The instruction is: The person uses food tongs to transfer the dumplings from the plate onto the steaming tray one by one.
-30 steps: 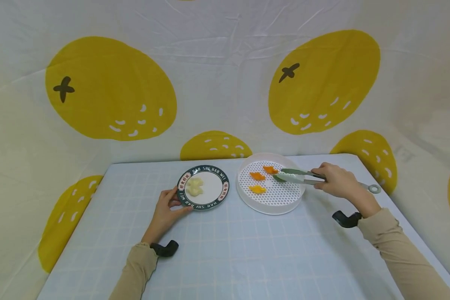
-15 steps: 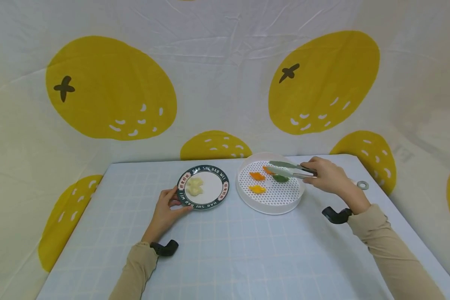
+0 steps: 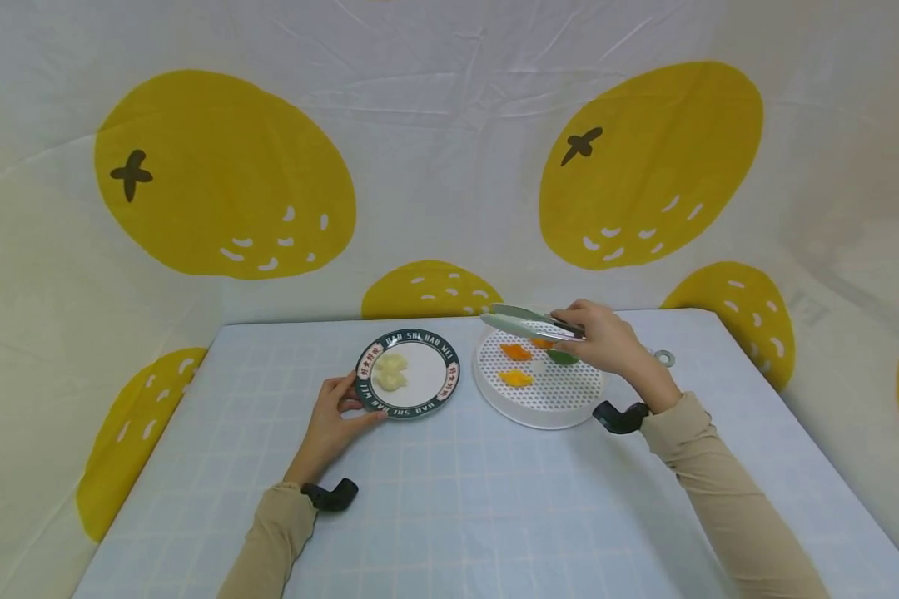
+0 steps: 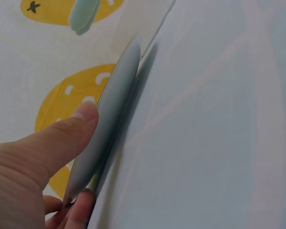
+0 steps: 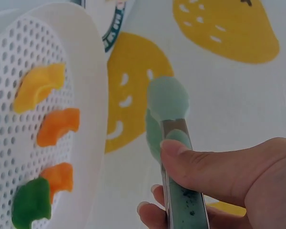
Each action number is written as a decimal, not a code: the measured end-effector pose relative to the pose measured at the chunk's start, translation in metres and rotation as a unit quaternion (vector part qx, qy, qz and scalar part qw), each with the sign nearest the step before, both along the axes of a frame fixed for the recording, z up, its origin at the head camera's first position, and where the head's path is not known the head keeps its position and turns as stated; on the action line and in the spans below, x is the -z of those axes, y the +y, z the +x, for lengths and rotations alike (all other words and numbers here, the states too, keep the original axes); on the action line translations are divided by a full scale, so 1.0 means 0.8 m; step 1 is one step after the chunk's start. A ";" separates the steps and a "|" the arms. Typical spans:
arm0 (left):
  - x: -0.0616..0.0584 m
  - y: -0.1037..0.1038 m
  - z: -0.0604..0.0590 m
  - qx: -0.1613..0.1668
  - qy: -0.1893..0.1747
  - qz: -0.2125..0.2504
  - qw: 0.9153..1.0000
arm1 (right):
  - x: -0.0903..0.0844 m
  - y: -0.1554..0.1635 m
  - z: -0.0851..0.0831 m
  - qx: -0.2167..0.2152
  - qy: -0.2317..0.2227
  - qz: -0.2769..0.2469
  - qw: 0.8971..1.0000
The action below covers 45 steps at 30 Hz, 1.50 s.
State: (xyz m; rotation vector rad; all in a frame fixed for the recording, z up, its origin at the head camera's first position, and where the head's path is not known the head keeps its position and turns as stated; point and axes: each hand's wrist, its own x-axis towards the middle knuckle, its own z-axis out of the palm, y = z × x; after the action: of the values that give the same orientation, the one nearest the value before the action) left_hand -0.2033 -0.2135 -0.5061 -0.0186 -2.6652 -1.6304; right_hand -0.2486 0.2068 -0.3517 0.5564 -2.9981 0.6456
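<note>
While the left hand pinched a dark-rimmed plate, right hand gripped green-tipped tongs, kinda up by the perforated tray

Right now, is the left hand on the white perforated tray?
No, in the head view the left hand holds the dark-rimmed plate by its edge, apart from the tray.

We observed a worktop with a pale blue surface crossed by a grid of lighter lines. Near its far edge, we located a round white perforated tray, resting base down. To the left of the tray, just beside it, we noted a green-rimmed plate; we could not determine whether its whole base touched the surface.
</note>
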 end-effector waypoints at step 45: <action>0.006 -0.002 -0.001 0.003 0.021 0.015 1.000 | 0.063 -0.181 -0.051 -0.108 -0.096 0.036 0.989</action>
State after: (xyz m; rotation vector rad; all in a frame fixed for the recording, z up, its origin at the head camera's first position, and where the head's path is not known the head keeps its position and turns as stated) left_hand -0.2043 -0.2151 -0.5106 -0.0607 -2.6124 -1.6531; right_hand -0.2896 0.0623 -0.4023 0.8805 -3.1783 0.6369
